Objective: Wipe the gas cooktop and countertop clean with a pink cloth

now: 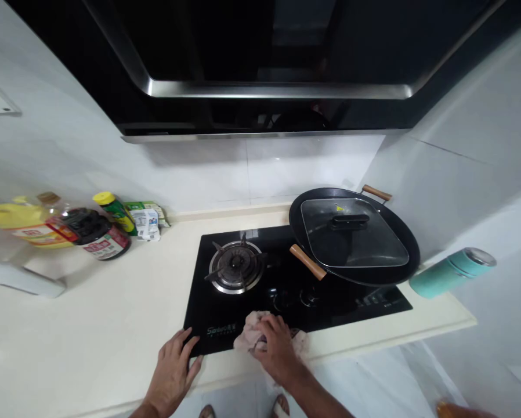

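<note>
My right hand (pixel 276 349) grips a crumpled pale pink cloth (pixel 249 335) and presses it on the front edge of the black glass gas stove (pixel 243 310). Its fingers curl over the cloth, which bunches out on both sides. My left hand (pixel 172 367) rests on the cream countertop (pixel 147 302) at the stove's front left corner, fingers spread, the tips touching the glass. Just beyond the cloth are two control knobs (pixel 307 297). The left burner (pixel 235 266) is bare, with its pan support in place.
A large wok (pixel 411 247) under a glass lid (pixel 351 241) covers the stove's right side, its wooden handle (pixel 307 262) jutting toward me. A teal flask (pixel 445 276) stands at right. Sauce bottles (pixel 106 241) and an oil jug (pixel 38 232) line the left. A range hood (pixel 264 110) hangs overhead.
</note>
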A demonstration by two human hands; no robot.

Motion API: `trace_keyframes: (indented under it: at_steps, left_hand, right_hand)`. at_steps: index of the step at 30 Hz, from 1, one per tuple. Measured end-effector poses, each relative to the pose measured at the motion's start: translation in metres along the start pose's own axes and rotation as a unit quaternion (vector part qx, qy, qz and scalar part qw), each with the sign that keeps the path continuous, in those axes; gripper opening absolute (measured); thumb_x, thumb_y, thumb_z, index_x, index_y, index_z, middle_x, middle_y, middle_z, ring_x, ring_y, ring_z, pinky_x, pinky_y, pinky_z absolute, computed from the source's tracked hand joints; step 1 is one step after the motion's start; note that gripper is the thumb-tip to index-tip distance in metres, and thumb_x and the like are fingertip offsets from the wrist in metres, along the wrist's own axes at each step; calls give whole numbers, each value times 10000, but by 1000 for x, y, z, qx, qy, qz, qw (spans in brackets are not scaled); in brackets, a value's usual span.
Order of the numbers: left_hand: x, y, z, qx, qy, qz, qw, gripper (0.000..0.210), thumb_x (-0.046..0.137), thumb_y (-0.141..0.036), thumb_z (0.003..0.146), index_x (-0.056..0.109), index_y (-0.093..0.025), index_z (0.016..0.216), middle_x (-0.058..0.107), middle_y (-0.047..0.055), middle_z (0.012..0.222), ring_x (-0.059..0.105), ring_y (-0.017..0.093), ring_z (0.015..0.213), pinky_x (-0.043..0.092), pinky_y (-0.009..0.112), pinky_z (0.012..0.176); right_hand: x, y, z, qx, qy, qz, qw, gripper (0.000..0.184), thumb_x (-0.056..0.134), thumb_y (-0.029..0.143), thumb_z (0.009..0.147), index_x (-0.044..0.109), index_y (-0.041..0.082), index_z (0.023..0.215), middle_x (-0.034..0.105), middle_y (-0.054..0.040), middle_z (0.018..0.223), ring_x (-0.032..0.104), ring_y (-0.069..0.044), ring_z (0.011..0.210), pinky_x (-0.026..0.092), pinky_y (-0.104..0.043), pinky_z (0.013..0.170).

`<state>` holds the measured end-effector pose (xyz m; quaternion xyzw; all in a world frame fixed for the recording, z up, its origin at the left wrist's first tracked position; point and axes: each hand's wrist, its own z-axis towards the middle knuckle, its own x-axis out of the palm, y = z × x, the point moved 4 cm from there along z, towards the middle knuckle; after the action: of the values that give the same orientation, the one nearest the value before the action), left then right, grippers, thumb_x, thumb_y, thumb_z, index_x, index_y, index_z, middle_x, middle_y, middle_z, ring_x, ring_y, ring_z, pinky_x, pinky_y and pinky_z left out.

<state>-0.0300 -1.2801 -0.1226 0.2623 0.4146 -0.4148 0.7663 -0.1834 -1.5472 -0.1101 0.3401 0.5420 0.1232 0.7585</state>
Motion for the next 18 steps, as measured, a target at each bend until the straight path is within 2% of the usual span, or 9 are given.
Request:
trace_keyframes:
  at_steps: [2, 4, 6, 8, 10, 12, 14, 16, 18]
  left_hand:
    - [-1, 0, 0, 1, -6, 1, 1000, 382, 588, -480, 969, 656, -245, 1262, 667, 111, 1343, 600, 284, 1259, 511, 436, 1004]
    - [-4, -1, 1, 4, -13, 2, 1000, 379, 589, -486, 968, 654, -247, 1256, 668, 108, 1336, 602, 281, 1253, 516, 434, 998]
    - [-7, -4, 3, 6, -19, -2, 1000, 378, 589, -491, 968, 651, -251, 1254, 669, 106, 1329, 603, 276, 1251, 521, 429, 990]
    - [-10, -6, 4, 6, -22, -5, 1000, 378, 592, -488, 969, 647, -253, 1260, 668, 103, 1325, 602, 271, 1250, 525, 422, 985]
    - [-12, -8, 5, 4, -21, -8, 1000, 383, 607, -481, 964, 642, -251, 1268, 663, 103, 1330, 598, 270, 1254, 527, 421, 985]
    - [-13, -10, 5, 1, -19, -10, 1000, 380, 626, -466, 955, 644, -252, 1268, 662, 103, 1334, 594, 273, 1258, 526, 422, 987]
    - [-13, -10, 4, -4, -17, -16, 1000, 372, 639, -452, 947, 650, -256, 1264, 662, 103, 1338, 591, 276, 1262, 525, 425, 991]
    - [-12, -10, 3, -10, -12, -23, 1000, 368, 644, -446, 943, 655, -260, 1260, 663, 103, 1341, 589, 277, 1265, 523, 426, 995]
    - [-12, -9, 1, -17, -3, -29, 999, 366, 643, -445, 942, 659, -265, 1260, 661, 104, 1348, 588, 281, 1269, 523, 431, 1000]
  right_hand:
    - [-8, 16, 18, -28, -26, 97, 995, 447, 598, 66, 656, 604, 266, 1055, 616, -49, 1129, 579, -252, 1079, 501, -418, 987]
    - [-26, 28, 34, -73, -55, 141, 986, 451, 608, 77, 651, 586, 252, 1066, 598, -57, 1170, 569, -240, 1127, 486, -393, 1023]
    - [-42, 36, 44, -126, -38, 111, 985, 444, 650, 113, 662, 596, 249, 1082, 587, -70, 1261, 531, -263, 1223, 433, -434, 1098]
    - [-46, 37, 44, -156, 21, 28, 987, 432, 683, 144, 684, 627, 261, 1097, 563, -74, 1390, 436, -317, 1371, 319, -539, 1186]
    - [-38, 29, 35, -149, 79, -58, 984, 434, 743, 215, 694, 667, 283, 1116, 452, -75, 1572, 256, -414, 1505, 188, -680, 1205]
    - [-24, 17, 24, -110, 91, -107, 984, 469, 817, 313, 678, 701, 312, 1133, 306, -61, 1687, 123, -505, 1536, 166, -765, 1160]
    - [-9, 7, 17, -81, 67, -125, 987, 491, 837, 353, 693, 713, 342, 1168, 278, -57, 1704, 139, -537, 1521, 230, -774, 1124]
    - [2, 3, 21, -83, 50, -137, 986, 454, 801, 315, 748, 712, 342, 1192, 365, -79, 1658, 227, -520, 1496, 276, -748, 1123]
    - [4, 3, 39, -101, 61, -152, 981, 417, 754, 248, 784, 714, 308, 1195, 466, -102, 1581, 312, -483, 1465, 293, -705, 1152]
